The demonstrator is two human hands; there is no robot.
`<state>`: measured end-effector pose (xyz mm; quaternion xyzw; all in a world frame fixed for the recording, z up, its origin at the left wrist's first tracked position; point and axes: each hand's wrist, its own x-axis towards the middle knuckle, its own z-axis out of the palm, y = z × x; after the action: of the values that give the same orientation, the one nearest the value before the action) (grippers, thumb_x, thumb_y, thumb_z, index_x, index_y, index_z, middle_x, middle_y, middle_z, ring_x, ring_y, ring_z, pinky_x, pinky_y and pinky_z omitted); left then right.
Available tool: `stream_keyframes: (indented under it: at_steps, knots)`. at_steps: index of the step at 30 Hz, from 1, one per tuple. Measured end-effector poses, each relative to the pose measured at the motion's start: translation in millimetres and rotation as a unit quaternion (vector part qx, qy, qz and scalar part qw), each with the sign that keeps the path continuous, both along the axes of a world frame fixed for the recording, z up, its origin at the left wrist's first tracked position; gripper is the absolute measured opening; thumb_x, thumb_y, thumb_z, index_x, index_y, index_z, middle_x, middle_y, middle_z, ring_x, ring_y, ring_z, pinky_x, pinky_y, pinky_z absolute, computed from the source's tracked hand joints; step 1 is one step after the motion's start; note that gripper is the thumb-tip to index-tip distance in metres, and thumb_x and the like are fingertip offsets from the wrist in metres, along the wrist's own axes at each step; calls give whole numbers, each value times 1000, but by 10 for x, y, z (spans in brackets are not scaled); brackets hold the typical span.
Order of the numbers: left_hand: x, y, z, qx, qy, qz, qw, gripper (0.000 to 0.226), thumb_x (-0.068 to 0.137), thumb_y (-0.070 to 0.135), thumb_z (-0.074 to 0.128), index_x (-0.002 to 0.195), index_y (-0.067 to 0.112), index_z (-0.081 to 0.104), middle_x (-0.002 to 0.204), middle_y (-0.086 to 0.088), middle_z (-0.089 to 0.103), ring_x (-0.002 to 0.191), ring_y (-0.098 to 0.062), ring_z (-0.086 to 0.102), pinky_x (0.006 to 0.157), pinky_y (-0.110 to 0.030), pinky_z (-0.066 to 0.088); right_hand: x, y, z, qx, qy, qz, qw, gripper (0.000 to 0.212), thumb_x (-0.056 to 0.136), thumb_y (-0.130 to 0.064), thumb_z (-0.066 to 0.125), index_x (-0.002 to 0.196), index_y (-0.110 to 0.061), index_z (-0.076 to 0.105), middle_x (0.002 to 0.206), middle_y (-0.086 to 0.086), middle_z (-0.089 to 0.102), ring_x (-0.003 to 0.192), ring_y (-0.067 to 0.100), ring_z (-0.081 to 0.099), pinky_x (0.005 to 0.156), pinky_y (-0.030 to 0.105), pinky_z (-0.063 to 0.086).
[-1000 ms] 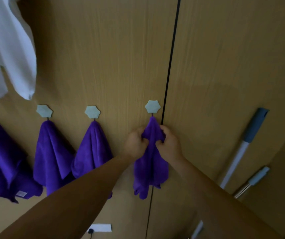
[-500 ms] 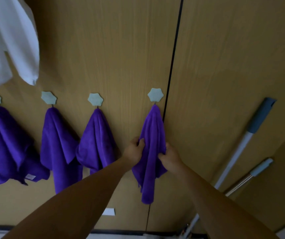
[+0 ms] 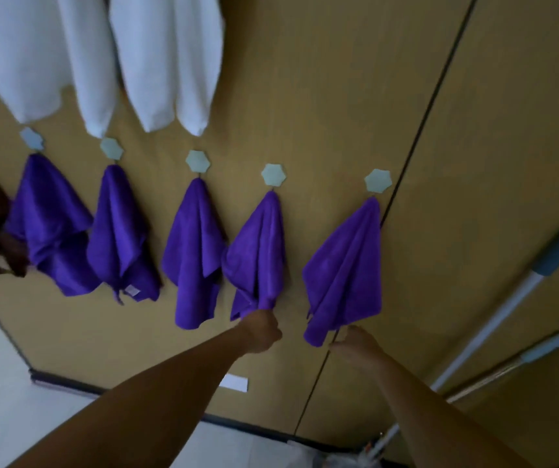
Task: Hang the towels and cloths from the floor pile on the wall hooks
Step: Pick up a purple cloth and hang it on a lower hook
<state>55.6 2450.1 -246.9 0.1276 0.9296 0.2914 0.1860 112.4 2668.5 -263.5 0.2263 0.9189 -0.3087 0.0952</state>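
On the wooden wall (image 3: 305, 96), five purple cloths (image 3: 193, 251) hang from hexagonal hooks (image 3: 197, 161), the left hand (image 3: 260, 332) gripping the fourth cloth (image 3: 258, 251) at its lower end and the right hand (image 3: 359, 344) loosely open just beneath the fifth cloth (image 3: 349, 271).

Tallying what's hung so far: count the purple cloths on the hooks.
5, one per hexagonal hook: leftmost cloth, second cloth, third cloth, fourth cloth, rightmost cloth by the panel seam. More may hang past the left edge.
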Motion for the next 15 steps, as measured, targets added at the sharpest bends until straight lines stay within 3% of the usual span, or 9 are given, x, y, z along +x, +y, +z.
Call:
stream_keyframes:
  at_steps: [1,3,5,7,12,15]
  knots:
    - [94,-137,-21,11,4,9,1000,32,87,18,60,113,0,63,117,-16,63,106,-29,61,81,-28,48,-3,-141,-10,7,6,27,1000,29,82,-29,70,103,-22,52,84,-4,56,67,8,55,48,12,38]
    - [243,-466,-79,24,4,31,999,35,86,18,63,118,2,60,124,-15,59,113,-28,57,86,-26,45,26,-496,-1,12,18,63,998,23,86,-25,69,99,-16,51,88,4,53,80,15,52,55,19,40]
    - [401,-825,-72,3,0,53,999,38,88,21,61,122,7,58,128,-11,56,117,-24,54,86,-22,41,41,-811,36,65,32,117,990,35,90,-27,65,116,-7,54,98,12,55,91,18,53,77,27,41]
    - [489,-1142,-107,-4,-2,71,997,35,89,23,57,120,7,59,127,-9,57,115,-23,54,85,-21,40,97,-1105,125,88,81,130,984,45,90,-31,62,128,-7,54,118,12,61,107,23,59,88,28,44]
    - [553,-1420,-64,25,4,131,991,16,88,20,53,81,6,57,95,-19,63,95,-30,61,69,-27,38,106,-1525,174,27,156,116,981,34,89,-22,61,118,-6,63,116,16,67,107,29,63,89,35,49]
    - [462,-1281,-21,62,21,157,985,21,88,24,55,82,5,61,91,-18,64,92,-32,61,67,-27,38,-22,-1583,127,16,161,104,981,31,90,-20,59,119,-9,63,119,14,65,110,28,62,91,33,47]
